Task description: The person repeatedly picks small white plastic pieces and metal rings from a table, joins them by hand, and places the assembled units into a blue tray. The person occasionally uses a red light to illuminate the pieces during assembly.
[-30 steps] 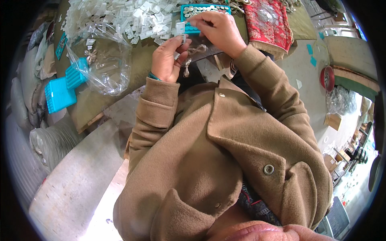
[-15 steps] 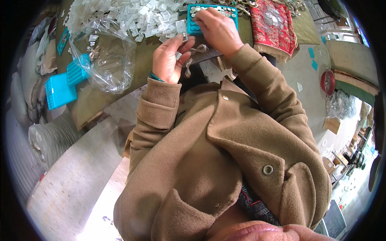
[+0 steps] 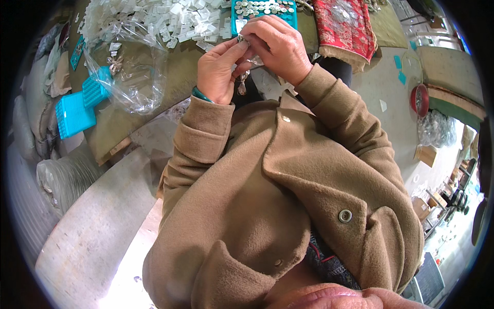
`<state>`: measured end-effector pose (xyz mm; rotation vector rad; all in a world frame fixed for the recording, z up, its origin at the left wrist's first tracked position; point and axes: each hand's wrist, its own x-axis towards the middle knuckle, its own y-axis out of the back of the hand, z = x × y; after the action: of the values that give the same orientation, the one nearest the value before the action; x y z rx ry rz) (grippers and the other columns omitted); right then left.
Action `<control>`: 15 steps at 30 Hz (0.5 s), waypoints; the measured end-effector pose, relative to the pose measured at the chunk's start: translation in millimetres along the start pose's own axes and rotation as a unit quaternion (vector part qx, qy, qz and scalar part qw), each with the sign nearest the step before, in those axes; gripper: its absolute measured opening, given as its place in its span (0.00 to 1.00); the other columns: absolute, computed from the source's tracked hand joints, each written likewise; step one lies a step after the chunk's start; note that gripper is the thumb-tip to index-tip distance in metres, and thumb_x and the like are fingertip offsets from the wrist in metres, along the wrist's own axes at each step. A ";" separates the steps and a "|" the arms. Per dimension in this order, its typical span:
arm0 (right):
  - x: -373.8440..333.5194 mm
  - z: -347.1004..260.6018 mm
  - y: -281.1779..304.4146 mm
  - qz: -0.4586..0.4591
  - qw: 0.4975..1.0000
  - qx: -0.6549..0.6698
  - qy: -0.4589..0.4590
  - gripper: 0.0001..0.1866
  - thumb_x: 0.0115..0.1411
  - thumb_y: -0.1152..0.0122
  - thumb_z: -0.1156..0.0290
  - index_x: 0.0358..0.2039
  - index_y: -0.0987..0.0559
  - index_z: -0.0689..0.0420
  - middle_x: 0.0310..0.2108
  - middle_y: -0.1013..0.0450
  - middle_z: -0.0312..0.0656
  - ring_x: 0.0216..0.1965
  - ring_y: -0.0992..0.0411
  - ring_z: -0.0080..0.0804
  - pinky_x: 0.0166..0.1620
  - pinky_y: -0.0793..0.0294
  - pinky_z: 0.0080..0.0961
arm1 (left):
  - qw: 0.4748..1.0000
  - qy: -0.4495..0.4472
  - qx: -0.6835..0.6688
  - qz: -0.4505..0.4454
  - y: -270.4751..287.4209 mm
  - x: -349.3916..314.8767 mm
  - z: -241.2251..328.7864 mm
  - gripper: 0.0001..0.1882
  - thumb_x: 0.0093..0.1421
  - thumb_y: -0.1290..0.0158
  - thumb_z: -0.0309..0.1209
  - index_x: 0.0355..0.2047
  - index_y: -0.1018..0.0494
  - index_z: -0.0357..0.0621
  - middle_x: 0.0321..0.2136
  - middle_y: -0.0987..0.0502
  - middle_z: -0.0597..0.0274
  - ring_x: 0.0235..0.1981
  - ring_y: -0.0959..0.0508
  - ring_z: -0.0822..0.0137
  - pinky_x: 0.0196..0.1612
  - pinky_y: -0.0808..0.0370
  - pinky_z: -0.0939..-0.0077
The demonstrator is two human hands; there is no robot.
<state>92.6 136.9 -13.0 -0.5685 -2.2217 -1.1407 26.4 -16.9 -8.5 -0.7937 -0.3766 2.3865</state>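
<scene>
My left hand (image 3: 221, 69) and my right hand (image 3: 280, 46) meet at the table's near edge, fingertips closed together. Pinched between them is a small shiny piece (image 3: 240, 38), mostly covered by the fingers. Just beyond the fingertips shows a small whitish plastic piece (image 3: 240, 24); whether it is held or lies on the tray, I cannot tell. The teal tray (image 3: 295, 23), with rows of small round pale pieces, lies right behind my right hand. Below the fingers, a twisted brownish strand (image 3: 243, 84) hangs at the table's edge.
A heap of small translucent plastic pieces (image 3: 154, 15) covers the far left of the table. Nearer lie a clear plastic bag (image 3: 139, 95) and stacked blue trays (image 3: 75, 114). A red patterned cloth (image 3: 345, 31) lies at the right, and a red bowl (image 3: 420, 100) stands farther right.
My right hand has come back from the tray to my left hand, and their fingertips now meet around a small shiny piece. My left fingers have closed from a looser curl.
</scene>
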 end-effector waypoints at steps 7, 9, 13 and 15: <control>-3.0 -1.2 5.4 -0.029 0.999 -0.004 0.036 0.09 0.53 0.39 0.80 0.35 0.23 0.56 0.32 0.25 0.40 0.36 0.25 0.38 0.40 0.25 0.28 | 0.997 -0.071 -0.034 0.025 -6.2 0.7 -14.0 0.17 0.61 0.42 0.27 0.49 0.25 0.33 0.36 0.19 0.60 0.33 0.19 0.75 0.31 0.22 0.90; -2.5 -1.6 8.7 -0.055 0.998 0.024 0.007 0.09 0.52 0.39 0.81 0.35 0.23 0.57 0.32 0.26 0.41 0.35 0.26 0.39 0.40 0.26 0.26 | 0.995 -0.098 -0.008 0.028 -8.8 -1.8 -18.0 0.17 0.61 0.42 0.27 0.49 0.25 0.33 0.37 0.19 0.59 0.34 0.19 0.74 0.32 0.22 0.89; -2.4 2.7 15.9 -0.081 0.974 0.152 -0.146 0.10 0.55 0.36 0.79 0.37 0.25 0.57 0.34 0.27 0.36 0.34 0.28 0.28 0.40 0.27 0.23 | 0.992 -0.121 0.033 0.021 -10.5 -5.2 -18.3 0.17 0.60 0.42 0.25 0.49 0.25 0.34 0.38 0.19 0.59 0.36 0.18 0.73 0.33 0.21 0.87; -1.5 7.3 17.5 -0.088 0.926 0.271 -0.246 0.11 0.57 0.35 0.78 0.39 0.26 0.58 0.36 0.28 0.33 0.35 0.29 0.21 0.41 0.27 0.21 | 0.991 -0.132 0.038 0.004 -10.7 -6.6 -16.3 0.17 0.61 0.43 0.26 0.50 0.25 0.34 0.38 0.19 0.59 0.36 0.18 0.72 0.33 0.21 0.86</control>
<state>102.1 152.3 -7.1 -0.4520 -2.9155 -0.4267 45.5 -11.2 -13.7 -0.4463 -0.3857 2.5036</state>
